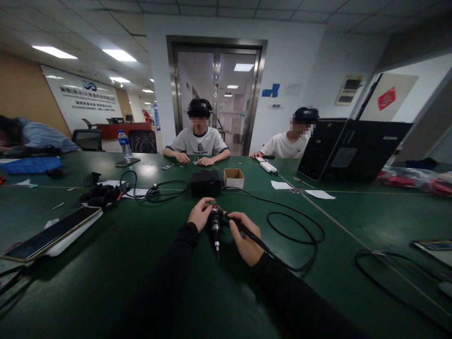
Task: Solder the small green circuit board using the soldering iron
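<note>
Dark green table top in a lit office room. Black pen-shaped electric screwdriver, bit pointing toward the wearer, is clasped mid-table between left hand and right hand.

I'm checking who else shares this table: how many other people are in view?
3: a person in a white shirt straight across, another person beside the laptop, a third person leaning over at far left. More may be hidden.

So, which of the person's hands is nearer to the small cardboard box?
Right. The right hand lies below the cardboard box, almost in line; the left hand lies further left. Neither touches it.
</note>
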The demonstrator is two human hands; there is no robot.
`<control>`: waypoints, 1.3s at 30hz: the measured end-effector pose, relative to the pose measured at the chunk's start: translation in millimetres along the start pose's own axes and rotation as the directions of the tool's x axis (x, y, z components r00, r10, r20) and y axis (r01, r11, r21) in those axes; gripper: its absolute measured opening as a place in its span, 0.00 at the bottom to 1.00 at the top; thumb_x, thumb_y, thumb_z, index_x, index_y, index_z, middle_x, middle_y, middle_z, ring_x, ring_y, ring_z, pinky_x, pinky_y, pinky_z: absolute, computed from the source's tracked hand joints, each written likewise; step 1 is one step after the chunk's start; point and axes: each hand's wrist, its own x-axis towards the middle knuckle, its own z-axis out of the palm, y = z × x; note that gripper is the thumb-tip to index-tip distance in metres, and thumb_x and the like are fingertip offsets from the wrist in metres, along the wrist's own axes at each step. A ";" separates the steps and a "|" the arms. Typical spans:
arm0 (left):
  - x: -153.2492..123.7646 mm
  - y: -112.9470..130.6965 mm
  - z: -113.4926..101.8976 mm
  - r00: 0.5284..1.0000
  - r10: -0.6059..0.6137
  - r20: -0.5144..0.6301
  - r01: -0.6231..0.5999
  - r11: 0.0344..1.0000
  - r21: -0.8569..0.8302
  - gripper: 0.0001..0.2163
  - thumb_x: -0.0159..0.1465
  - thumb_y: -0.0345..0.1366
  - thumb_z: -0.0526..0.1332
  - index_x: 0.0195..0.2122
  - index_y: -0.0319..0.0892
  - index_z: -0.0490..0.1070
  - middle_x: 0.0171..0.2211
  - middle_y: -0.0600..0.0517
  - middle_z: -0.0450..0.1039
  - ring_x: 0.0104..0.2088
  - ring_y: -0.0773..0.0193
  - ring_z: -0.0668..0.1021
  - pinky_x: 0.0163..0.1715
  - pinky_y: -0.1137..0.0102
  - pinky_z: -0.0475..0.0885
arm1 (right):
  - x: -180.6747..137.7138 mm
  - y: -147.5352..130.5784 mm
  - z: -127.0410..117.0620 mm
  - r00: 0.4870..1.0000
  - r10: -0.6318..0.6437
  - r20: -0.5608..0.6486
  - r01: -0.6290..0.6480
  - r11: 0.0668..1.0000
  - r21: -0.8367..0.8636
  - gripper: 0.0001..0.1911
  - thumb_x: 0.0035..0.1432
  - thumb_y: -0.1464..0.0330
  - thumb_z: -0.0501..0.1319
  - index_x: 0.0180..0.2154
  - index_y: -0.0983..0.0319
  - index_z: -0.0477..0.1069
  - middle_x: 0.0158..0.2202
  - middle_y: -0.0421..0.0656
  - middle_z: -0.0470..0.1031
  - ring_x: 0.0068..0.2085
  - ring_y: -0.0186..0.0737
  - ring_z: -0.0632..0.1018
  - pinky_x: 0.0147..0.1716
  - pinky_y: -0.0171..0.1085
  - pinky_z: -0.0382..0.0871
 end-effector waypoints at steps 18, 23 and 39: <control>-4.2 12.5 -0.2 1.000 0.010 0.007 -0.010 1.000 0.003 0.13 0.59 0.33 0.58 0.45 0.44 0.73 0.34 0.51 0.78 0.37 0.62 0.79 0.45 0.68 0.71 | -0.1 2.0 1.1 0.999 -0.010 0.040 0.009 1.000 0.015 0.08 0.61 0.68 0.56 0.41 0.59 0.72 0.39 0.42 0.78 0.40 0.40 0.78 0.41 0.37 0.72; -2.9 9.6 0.0 1.000 0.013 -0.005 -0.013 1.000 0.019 0.13 0.59 0.32 0.57 0.45 0.43 0.72 0.34 0.51 0.78 0.37 0.63 0.79 0.45 0.67 0.71 | 0.2 1.7 1.1 0.999 -0.026 0.032 0.026 1.000 0.014 0.08 0.61 0.67 0.56 0.41 0.59 0.72 0.39 0.42 0.78 0.40 0.40 0.78 0.41 0.37 0.71; -1.6 2.8 0.3 1.000 -0.026 -0.014 0.026 1.000 -0.003 0.12 0.60 0.33 0.58 0.45 0.43 0.71 0.36 0.49 0.79 0.39 0.60 0.80 0.47 0.64 0.71 | 0.5 2.2 0.6 1.000 -0.019 0.010 0.019 0.999 -0.026 0.08 0.62 0.67 0.56 0.40 0.59 0.72 0.37 0.42 0.78 0.37 0.40 0.78 0.38 0.36 0.71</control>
